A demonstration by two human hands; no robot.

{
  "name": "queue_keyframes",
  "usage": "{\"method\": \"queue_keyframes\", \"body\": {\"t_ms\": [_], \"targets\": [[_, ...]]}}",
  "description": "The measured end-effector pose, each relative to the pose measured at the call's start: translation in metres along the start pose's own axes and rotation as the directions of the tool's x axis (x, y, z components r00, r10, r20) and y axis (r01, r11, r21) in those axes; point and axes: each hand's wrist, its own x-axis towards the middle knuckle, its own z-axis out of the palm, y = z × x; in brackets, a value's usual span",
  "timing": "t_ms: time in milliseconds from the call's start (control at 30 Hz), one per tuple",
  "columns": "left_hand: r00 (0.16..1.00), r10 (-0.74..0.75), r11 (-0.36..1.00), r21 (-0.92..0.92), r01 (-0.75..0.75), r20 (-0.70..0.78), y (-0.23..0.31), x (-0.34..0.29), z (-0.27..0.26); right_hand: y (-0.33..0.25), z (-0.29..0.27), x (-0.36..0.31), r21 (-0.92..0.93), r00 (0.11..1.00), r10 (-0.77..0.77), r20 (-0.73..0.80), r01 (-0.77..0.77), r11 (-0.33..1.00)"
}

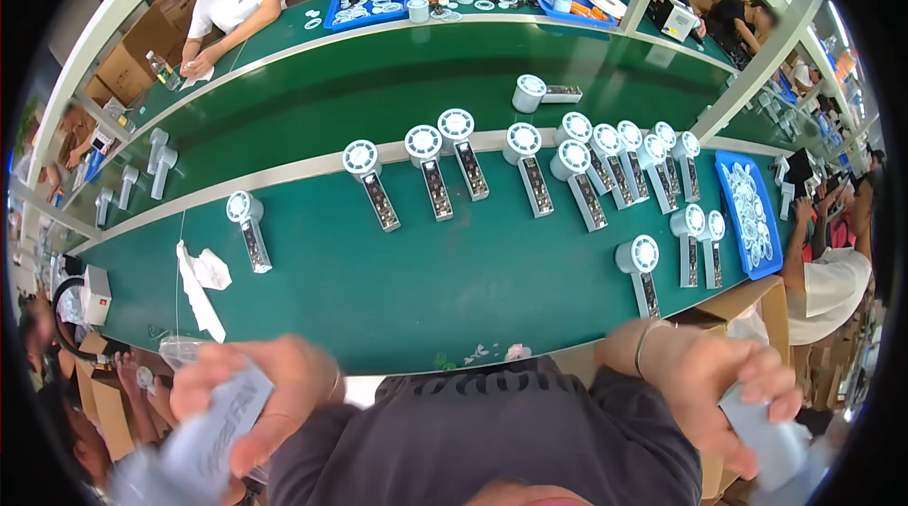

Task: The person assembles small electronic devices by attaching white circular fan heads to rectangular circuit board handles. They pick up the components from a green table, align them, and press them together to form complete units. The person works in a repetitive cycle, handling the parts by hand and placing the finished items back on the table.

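Now, just off the near edge of the counter [445, 279] and toward its left end, a grey lettered piece [216, 440] is grasped by the left hand [291, 381], fingers wrapped round it; its long axis is slanted, one end aimed up toward the counter, the other dropped down and outward to the left, where it is lost in blur. And off the counter's right end, a second grey piece [764, 430] is clasped by the right hand [695, 381], its long axis tipped the opposite way, lower end pointed down and outward to the right, blurred too! Across the counter, round-headed fans [536, 186] are spread, handles directed at its near edge. A white cloth [200, 290] is laid on the counter's left, a blue tray [764, 267] of pale rings on its right.
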Motion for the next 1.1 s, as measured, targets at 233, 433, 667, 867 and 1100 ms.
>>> {"method": "queue_keyframes", "body": {"t_ms": [233, 433, 667, 867, 1100], "targets": [[0.957, -0.118, 0.99, 0.101, 0.094, 0.264, -0.018, -0.018, -0.008, 0.004, -0.007, -0.01, -0.364, 0.918, 0.366, 0.152, -0.292, 0.885], [0.796, -0.025, 0.942, 0.28, -0.184, 0.605, -0.009, 0.001, 0.002, 0.017, -0.014, -0.011, -0.445, 0.984, 0.153, 0.091, -0.097, 0.89], [0.904, 0.279, 0.814, 0.419, -0.402, 0.324, -0.026, -0.002, 0.007, 0.018, -0.012, -0.015, 0.171, 0.897, 0.443, -0.006, -0.435, 0.884], [0.143, -0.32, 0.939, 0.333, -0.083, 0.937, -0.022, -0.021, -0.052, 0.001, -0.048, -0.052, -0.737, 0.123, 0.964, 0.236, -0.624, 0.26], [-0.441, -0.829, 0.352, 0.933, 0.071, 0.345, 0.023, -0.031, -0.136, -0.036, -0.083, -0.079, -0.913, -0.615, 0.788, 0.012, -0.328, -0.242]]}}
